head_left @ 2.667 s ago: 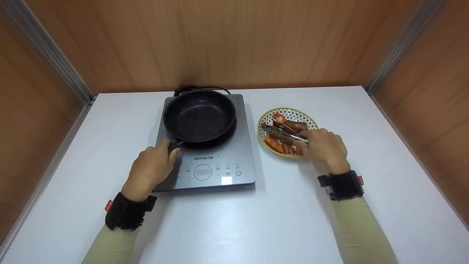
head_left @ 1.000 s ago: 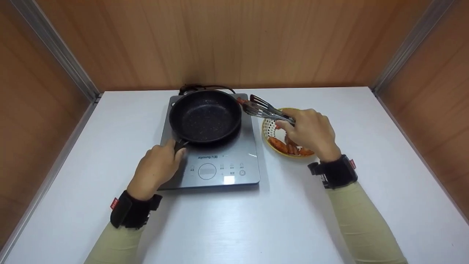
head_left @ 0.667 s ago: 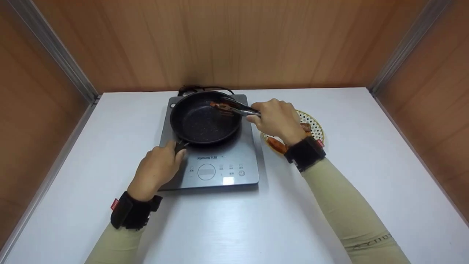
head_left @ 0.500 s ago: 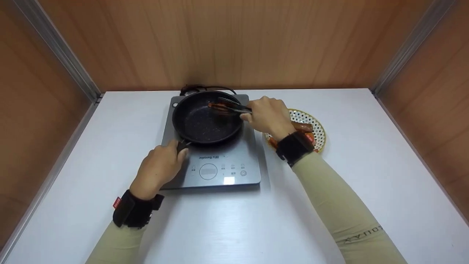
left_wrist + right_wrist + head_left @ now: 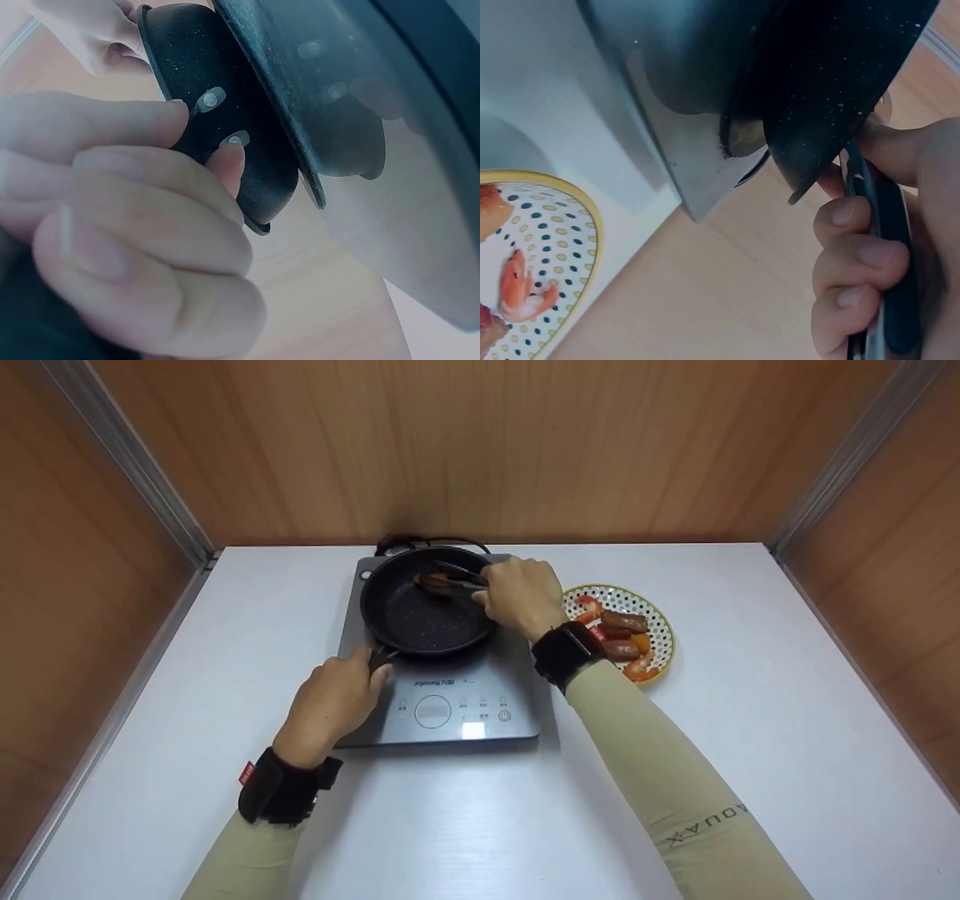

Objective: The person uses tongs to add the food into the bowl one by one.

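Head view: left hand (image 5: 330, 701) grips the pan handle (image 5: 377, 657) at 7 o'clock of the black pan (image 5: 427, 604) on the cooktop (image 5: 480, 697). Right hand (image 5: 517, 596) squeezes tongs (image 5: 459, 576) on what looks like a sausage (image 5: 431, 583). The dotted plate (image 5: 660, 619) sits at 3 o'clock; white table (image 5: 750, 720) lies open beyond, wood walls close around.

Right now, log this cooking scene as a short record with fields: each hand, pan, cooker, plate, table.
left hand: grips the pan handle at the near left of the pan
right hand: holds tongs that reach over the pan
tongs: tips at a brown piece of food inside the pan
pan: black, speckled, sits on the cooker
cooker: flat grey hob with a control panel at its near edge
plate: dotted, yellow rim, right of the cooker, holds sausages and shrimp
table: white, wood panels on three sides
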### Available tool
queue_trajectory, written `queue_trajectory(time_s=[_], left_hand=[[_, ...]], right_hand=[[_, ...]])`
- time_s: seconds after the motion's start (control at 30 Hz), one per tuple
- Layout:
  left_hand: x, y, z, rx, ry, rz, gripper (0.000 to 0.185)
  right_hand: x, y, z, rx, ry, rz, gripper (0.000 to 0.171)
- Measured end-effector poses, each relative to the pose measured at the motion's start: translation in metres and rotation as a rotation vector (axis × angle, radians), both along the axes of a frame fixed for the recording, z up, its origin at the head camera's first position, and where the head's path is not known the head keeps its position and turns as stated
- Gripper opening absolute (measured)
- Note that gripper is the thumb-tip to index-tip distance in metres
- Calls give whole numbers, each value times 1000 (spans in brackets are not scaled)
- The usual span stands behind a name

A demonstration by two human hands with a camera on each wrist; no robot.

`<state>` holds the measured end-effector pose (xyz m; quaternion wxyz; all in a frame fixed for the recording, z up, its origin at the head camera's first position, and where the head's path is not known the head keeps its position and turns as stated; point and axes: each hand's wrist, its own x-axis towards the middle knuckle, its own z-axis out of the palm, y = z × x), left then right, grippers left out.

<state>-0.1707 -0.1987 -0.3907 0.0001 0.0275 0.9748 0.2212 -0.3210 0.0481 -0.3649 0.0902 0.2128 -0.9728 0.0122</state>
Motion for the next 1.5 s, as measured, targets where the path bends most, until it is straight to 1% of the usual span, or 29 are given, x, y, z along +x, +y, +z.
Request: queue_trajectory(time_s=[0.27, 0.43, 0.6, 0.67, 0.83, 0.97, 1.07, 1.17, 1.27, 1.4, 1.5], left_hand=[[-1, 4, -1, -22, 14, -30, 29], [-2, 3, 1, -17, 6, -25, 30], [-2, 1, 2, -11, -5, -23, 31], [-2, 1, 2, -10, -10, -20, 32], [-1, -1, 2, -9, -22, -15, 32], [0, -3, 3, -13, -17, -13, 32], [1, -4, 4, -17, -9, -15, 32], [2, -4, 4, -20, -2, -18, 31], [2, -3, 4, -18, -1, -20, 29], [2, -2, 4, -12, -1, -29, 28], [2, -2, 4, -12, -8, -32, 29]], right_hand=[[0, 8, -2, -12, 27, -28, 36], [0, 16, -1, 12, 50, -60, 39], [1, 19, -1, 15, 70, -62, 40], [1, 20, -1, 0, 62, -59, 40], [6, 31, 3, -79, -9, -62, 46], [14, 54, 11, -143, -26, -64, 48], [24, 79, 15, -197, -19, -62, 47], [37, 106, 16, -267, -27, -71, 46], [48, 133, 13, -333, -47, -92, 49], [59, 163, 5, -388, -86, -149, 60], [65, 180, 0, -409, -104, -185, 58]])
